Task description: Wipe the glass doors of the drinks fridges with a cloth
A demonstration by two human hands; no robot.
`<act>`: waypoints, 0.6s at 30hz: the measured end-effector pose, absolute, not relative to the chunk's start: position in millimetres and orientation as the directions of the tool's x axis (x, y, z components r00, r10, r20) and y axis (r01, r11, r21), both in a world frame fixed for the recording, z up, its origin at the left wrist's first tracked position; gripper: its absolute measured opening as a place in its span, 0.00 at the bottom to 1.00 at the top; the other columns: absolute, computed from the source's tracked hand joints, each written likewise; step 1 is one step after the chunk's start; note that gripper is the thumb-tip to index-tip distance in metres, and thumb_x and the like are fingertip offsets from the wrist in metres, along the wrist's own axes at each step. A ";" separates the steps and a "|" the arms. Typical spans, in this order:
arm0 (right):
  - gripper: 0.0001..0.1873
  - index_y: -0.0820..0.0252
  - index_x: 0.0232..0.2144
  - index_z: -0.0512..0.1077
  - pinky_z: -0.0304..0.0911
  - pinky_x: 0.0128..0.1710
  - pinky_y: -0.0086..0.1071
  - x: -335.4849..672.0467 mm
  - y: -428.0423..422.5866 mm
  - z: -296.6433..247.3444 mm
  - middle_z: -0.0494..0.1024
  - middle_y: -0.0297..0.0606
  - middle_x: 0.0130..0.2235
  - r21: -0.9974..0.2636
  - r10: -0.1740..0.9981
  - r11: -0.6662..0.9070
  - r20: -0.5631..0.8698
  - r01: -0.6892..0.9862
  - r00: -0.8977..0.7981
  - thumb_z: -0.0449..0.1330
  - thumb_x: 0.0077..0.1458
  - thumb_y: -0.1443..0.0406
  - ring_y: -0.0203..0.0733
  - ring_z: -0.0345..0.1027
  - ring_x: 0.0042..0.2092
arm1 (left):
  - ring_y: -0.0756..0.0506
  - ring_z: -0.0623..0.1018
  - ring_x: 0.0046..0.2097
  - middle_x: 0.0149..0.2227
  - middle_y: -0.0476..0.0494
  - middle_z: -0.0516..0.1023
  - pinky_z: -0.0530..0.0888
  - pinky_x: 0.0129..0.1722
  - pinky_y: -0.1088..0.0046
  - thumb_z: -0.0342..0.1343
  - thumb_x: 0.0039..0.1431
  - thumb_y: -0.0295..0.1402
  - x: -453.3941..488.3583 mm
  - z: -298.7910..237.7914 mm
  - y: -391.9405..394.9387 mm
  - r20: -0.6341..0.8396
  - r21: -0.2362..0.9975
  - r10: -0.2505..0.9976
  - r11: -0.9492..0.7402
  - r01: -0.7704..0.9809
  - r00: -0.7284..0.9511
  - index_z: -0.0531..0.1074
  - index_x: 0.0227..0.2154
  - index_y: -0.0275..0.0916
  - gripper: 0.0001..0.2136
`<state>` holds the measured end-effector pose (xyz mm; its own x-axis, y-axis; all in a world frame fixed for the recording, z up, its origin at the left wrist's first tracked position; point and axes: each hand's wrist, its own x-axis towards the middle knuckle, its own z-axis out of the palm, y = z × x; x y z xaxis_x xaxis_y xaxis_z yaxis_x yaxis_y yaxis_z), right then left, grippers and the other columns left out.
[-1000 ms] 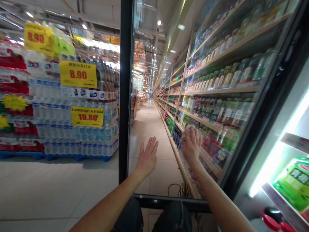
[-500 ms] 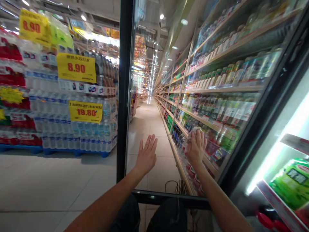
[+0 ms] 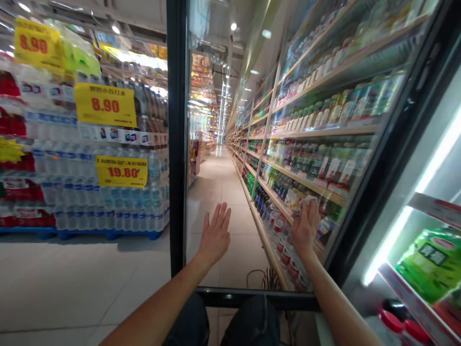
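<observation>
A glass door (image 3: 223,192) in a black frame stands open before me. My left hand (image 3: 214,234) lies flat against the pane at its lower middle, fingers stretched and apart, holding nothing. Further right, my right hand (image 3: 304,230) presses a crumpled whitish cloth (image 3: 311,199) to the glass. Only the cloth's upper edge shows past the fingertips; the rest is hidden under them. Both forearms reach up from the bottom of the view, above my bent knees.
Stacked packs of bottled water (image 3: 108,211) with yellow price signs (image 3: 105,105) stand on blue pallets at left. Shelves of drinks (image 3: 324,129) appear in the glass. At right, a lit cooler holds a green bag (image 3: 430,264) and red-capped jars (image 3: 392,321).
My right hand has slid right and slightly down over the glass with the cloth. My left hand stays at nearly the same place on the pane. The view has turned slightly right.
</observation>
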<state>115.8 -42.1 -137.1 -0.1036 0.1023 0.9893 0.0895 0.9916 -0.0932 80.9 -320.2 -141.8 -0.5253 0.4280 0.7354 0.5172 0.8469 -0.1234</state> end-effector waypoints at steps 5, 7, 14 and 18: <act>0.34 0.52 0.63 0.43 0.49 0.59 0.50 121.8 -38.1 -170.6 0.53 0.44 0.63 0.087 -0.072 0.995 0.966 0.050 -0.247 0.46 0.56 0.73 0.48 0.42 0.65 | 0.38 0.49 0.65 0.64 0.36 0.50 0.54 0.59 0.51 0.50 0.52 0.30 78.6 -143.9 -320.3 0.738 -0.125 0.428 0.846 0.519 -0.521 0.51 0.61 0.34 0.32; 0.33 0.54 0.63 0.47 0.48 0.59 0.51 122.9 -17.6 -167.4 0.53 0.45 0.63 0.017 -0.003 0.998 0.977 0.060 -0.215 0.47 0.56 0.71 0.49 0.43 0.65 | 0.38 0.49 0.65 0.64 0.36 0.49 0.53 0.60 0.51 0.50 0.52 0.31 77.2 -144.6 -320.9 0.734 -0.130 0.431 0.848 0.514 -0.525 0.51 0.61 0.34 0.32; 0.29 0.67 0.60 0.53 0.47 0.59 0.55 120.1 4.2 -146.7 0.50 0.53 0.63 -0.345 0.346 0.936 0.938 0.065 -0.011 0.45 0.55 0.69 0.53 0.41 0.65 | 0.38 0.48 0.65 0.64 0.35 0.49 0.52 0.60 0.52 0.51 0.52 0.32 78.4 -146.5 -316.0 0.735 -0.108 0.409 0.858 0.503 -0.540 0.51 0.61 0.32 0.32; 0.28 0.59 0.60 0.55 0.49 0.59 0.52 115.4 -26.8 -155.2 0.53 0.46 0.63 -0.061 0.056 0.998 0.984 -0.025 -0.167 0.45 0.56 0.71 0.48 0.40 0.65 | 0.37 0.49 0.65 0.64 0.34 0.50 0.54 0.60 0.52 0.52 0.51 0.31 78.9 -145.7 -316.7 0.742 -0.101 0.408 0.853 0.512 -0.532 0.53 0.60 0.32 0.32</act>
<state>115.4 -26.8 -155.2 -0.1672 0.0562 0.9843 -0.0249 0.9978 -0.0612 78.9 -316.7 -145.7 -0.5325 0.4078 0.7417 0.5124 0.8528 -0.1010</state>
